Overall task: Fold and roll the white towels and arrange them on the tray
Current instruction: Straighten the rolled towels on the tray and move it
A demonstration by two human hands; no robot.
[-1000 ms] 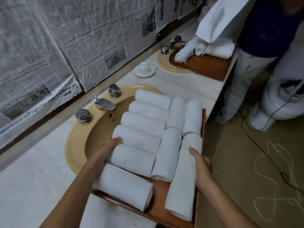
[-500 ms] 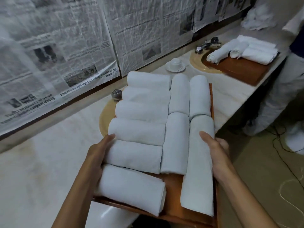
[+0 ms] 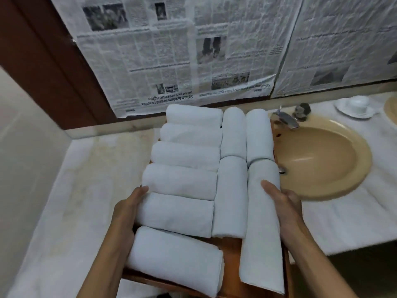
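gripping the tray (image 3: 228,244) of rolled towels (image 3: 180,181): left hand (image 3: 126,214), right hand (image 3: 283,208), fingers hidden beneath its edges.

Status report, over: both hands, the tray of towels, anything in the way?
Left hand and right hand grip the tray sides. It holds ten rolled towels, over the counter left of the sink. Faucet close to its far right corner.

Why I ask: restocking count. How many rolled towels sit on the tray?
10 rolled towels: six crosswise down the left, four lengthwise in pairs on the right; none apparently hidden.
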